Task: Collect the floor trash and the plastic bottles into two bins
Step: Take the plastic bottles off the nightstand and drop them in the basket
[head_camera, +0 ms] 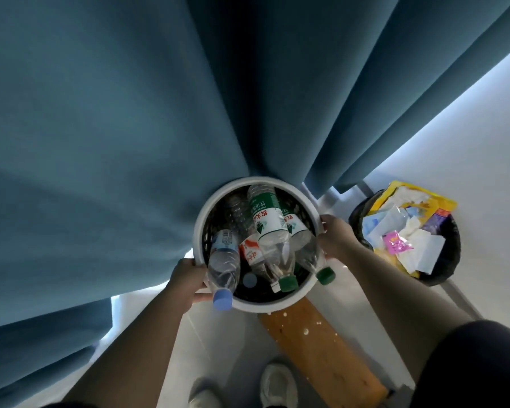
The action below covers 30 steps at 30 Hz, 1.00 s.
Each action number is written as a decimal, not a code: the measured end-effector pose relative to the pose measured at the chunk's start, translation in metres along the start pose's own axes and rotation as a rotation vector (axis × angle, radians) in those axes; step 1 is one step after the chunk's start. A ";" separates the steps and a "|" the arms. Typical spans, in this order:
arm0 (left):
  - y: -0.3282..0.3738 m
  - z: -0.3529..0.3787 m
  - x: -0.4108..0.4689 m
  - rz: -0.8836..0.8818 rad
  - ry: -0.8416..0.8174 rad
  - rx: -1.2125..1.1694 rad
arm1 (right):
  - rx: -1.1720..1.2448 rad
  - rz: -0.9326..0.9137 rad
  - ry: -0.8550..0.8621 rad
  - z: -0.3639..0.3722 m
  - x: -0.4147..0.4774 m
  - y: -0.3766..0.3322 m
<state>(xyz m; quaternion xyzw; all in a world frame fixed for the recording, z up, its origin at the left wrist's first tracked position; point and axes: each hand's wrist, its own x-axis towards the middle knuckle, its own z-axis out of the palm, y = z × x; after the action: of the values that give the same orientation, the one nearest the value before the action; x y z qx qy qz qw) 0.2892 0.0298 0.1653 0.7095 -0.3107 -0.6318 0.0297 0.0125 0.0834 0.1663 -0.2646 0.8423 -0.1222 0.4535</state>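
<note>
Bottles (267, 222) fill a white bin (256, 181) that a person holds by the rim with both hands, straight ahead and pushed into a blue curtain (100, 142). The left hand (186, 282) wraps the near-left rim, fingers curled under it. The right hand (334, 238) clasps the right rim, fingers curled over the edge. The bottles lie lengthwise toward the person, necks overhanging the near rim between the hands, a blue cap (222, 300) just beside the left hand. A black bin (454, 251) heaped with trash (407, 231) stands on the floor to the right, nearer the right hand. A board (321, 354) and shoes (278, 384) lie below. Setting the white bin beside the black bin would likely mean carrying it rightward, kept level.
</note>
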 end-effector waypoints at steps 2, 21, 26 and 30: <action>0.005 0.022 0.006 0.017 -0.027 0.000 | 0.007 0.005 0.030 -0.013 0.008 0.014; 0.017 0.100 0.103 0.159 0.050 0.244 | 0.811 0.378 0.124 0.000 0.052 0.148; 0.012 0.101 0.113 0.161 0.019 0.179 | 1.311 0.726 0.199 0.018 0.052 0.184; 0.018 0.110 0.114 0.195 -0.008 0.147 | 1.638 0.655 0.418 0.014 0.067 0.190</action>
<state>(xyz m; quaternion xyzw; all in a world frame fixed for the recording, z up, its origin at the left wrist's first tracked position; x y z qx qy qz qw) 0.1821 -0.0007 0.0512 0.6737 -0.4238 -0.6042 0.0374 -0.0697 0.2048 0.0272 0.4215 0.5898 -0.5936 0.3495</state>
